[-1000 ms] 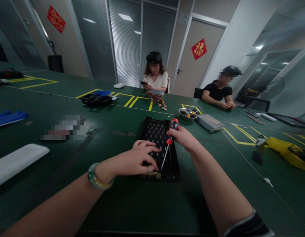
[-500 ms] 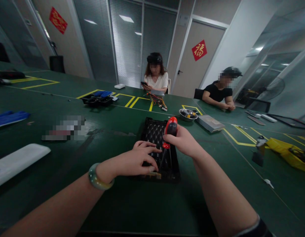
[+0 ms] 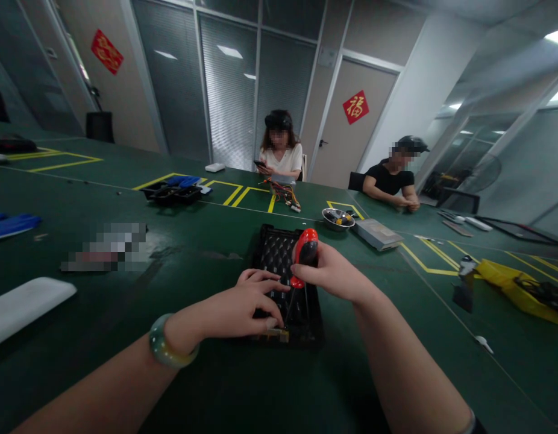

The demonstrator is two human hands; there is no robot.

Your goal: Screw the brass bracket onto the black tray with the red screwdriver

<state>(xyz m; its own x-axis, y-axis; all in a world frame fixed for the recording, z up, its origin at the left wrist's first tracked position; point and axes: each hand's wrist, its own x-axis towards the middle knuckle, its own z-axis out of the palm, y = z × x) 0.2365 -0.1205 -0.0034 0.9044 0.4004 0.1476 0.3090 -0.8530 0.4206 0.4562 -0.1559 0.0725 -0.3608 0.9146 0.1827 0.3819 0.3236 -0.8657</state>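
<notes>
My right hand (image 3: 335, 274) grips a red-and-black screwdriver (image 3: 305, 252) by the handle, its thin metal shaft pointing down into a black plastic tray (image 3: 272, 253). The tip sits near the tray's near end, partly hidden by my left hand. My left hand (image 3: 243, 300) curves over that end, its fingertips on a small tan part (image 3: 275, 334). I cannot tell whether those fingers hold the part. A jade bangle (image 3: 168, 342) circles my left wrist.
A steel bowl (image 3: 337, 219), grey box (image 3: 377, 234) and wire bundle (image 3: 283, 196) lie beyond the tray. Two seated people (image 3: 279, 160) (image 3: 390, 181) are at the far side. A yellow bag (image 3: 518, 295) lies right; a white pad (image 3: 23, 307) lies left.
The screwdriver and my right hand have moved left and lower in the view. The whole scene has shifted with my head. My left hand stays on the tray's near end.
</notes>
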